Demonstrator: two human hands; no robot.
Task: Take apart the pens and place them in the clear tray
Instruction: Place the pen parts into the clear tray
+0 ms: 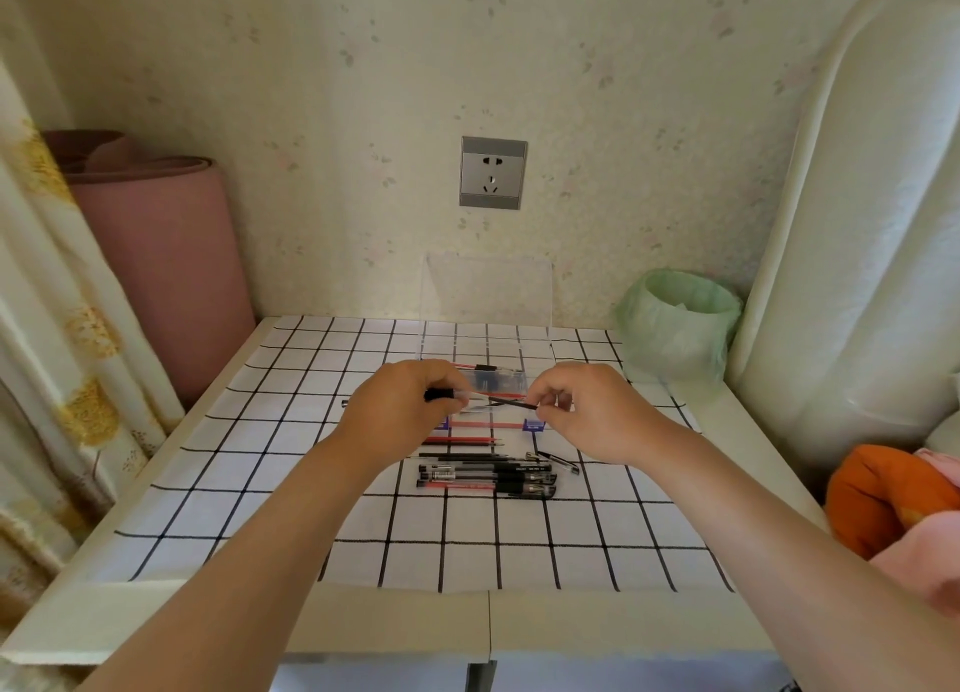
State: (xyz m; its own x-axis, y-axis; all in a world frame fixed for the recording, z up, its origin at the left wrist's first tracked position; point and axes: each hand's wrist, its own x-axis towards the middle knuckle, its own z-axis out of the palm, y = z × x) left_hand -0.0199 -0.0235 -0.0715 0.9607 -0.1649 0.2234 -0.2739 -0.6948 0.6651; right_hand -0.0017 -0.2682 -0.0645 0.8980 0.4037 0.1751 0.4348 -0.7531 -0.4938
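Now: thin black ink refill (511, 402) is held in the air just over the front part of the clear plastic tray (540, 351), slanting down toward the R. Right hand (587, 413) pinches its R end betw thumb and forefinger, other fingers loosely curled. Left hand (405, 405) is curled round a clear-barrelled pen body (470, 392), with a black end showing among the fingers. Refill's L end meets the barrel mouth; can't tell if the tip is inside or just out. Hands near each other, not touching. Tray sits mid-table, its clear lid (488, 291) upright at the back by the wall. Inside the tray: red-and-black pen part (475, 367) toward the back, blue bits (498, 379), and a red refill (488, 425) along the front wall betw two blue clasps (532, 425). On the cloth in front of the tray: loose red refills (457, 439), a loose black refill (462, 455), then a row of whole black-grip gel pens (488, 478) lying side by side. Loose black pen cap (558, 460) lies tilted just R of them. All on a white cloth w/ black grid (260, 483) over a white table (156, 613). Beyond R corner: bin w/ pale green bag (675, 322). Grey wall socket (492, 173) above the tray. Pink rolled mat (166, 276) at L, orange fabric (883, 494) at R.
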